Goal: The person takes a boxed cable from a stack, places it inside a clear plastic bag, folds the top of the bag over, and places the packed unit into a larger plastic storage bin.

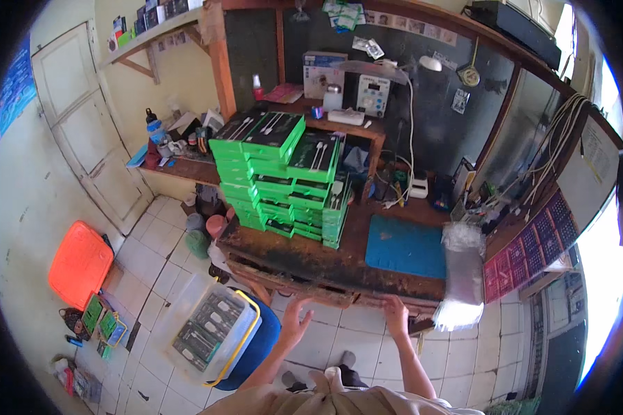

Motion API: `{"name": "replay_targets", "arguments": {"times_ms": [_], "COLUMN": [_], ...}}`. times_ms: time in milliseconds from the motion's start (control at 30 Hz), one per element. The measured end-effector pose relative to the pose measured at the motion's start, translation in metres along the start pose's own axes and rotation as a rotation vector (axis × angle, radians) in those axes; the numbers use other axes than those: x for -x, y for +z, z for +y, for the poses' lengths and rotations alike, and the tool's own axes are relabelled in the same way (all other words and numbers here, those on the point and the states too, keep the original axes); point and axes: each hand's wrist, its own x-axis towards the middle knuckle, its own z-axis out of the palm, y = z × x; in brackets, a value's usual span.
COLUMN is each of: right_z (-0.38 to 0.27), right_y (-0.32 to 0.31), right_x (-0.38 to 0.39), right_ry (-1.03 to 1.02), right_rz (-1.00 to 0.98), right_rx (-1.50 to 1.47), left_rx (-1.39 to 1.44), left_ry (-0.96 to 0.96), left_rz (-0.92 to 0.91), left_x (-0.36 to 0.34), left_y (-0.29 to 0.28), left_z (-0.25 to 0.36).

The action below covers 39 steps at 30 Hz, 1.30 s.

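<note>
My left hand (294,326) is held in front of the wooden workbench (284,253), fingers apart and nothing in them. On the other side, my right hand (396,318) reaches up near the bench's front edge, its fingers stretched out, with no object visible in it. Whether its fingertips touch the edge I cannot tell. A tall stack of green and black boxes (277,166) stands on the bench, each lid picturing a white cable-like item. Right of the stack lies a blue mat (406,246). A bundle of clear plastic bags (462,266) hangs over the bench's front right edge.
To my left, a clear plastic bin (246,339) with a yellow handle holds several dark boxes and rests on a blue stool (268,330). An orange lid (82,264) leans by the wall. Bench equipment (372,95) and loose cables (564,138) are at the back and right.
</note>
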Motion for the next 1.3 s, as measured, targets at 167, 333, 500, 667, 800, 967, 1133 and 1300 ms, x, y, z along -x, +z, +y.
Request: {"name": "replay_targets", "arguments": {"times_ms": [167, 333, 500, 667, 800, 967, 1133, 1300], "right_z": [-0.094, -0.138, -0.195, -0.223, -0.222, -0.228, -0.192, -0.122], "right_y": [0.005, 0.045, 0.080, 0.113, 0.119, 0.092, 0.051, -0.001], "right_x": [-0.084, -0.165, -0.203, -0.215, -0.229, -0.199, -0.147, -0.102], "right_ry": [-0.274, -0.398, -0.191, -0.039, -0.105, -0.132, -0.254, -0.072], "right_rz": [-0.138, -0.296, -0.492, -0.352, -0.268, -0.323, -0.255, -0.011], "right_rx": [0.031, -0.208, -0.513, -0.607, -0.532, -0.630, -0.591, -0.437], "left_rx": [0.067, 0.249, 0.335, 0.295, 0.417, 0.402, 0.763, 0.596], "left_ry": [0.157, 0.171, 0.164, 0.150, 0.128, 0.222, 0.223, 0.121], "left_rz": [0.251, 0.450, 0.538, 0.572, 0.503, 0.528, 0.433, 0.098], "left_x": [-0.082, -0.155, -0.209, -0.243, -0.248, -0.233, -0.197, -0.159], "left_y": [0.021, 0.007, -0.028, -0.035, -0.030, -0.023, 0.001, 0.077], "left_z": [0.065, 0.101, 0.129, 0.108, 0.114, 0.126, 0.138, 0.114]}}
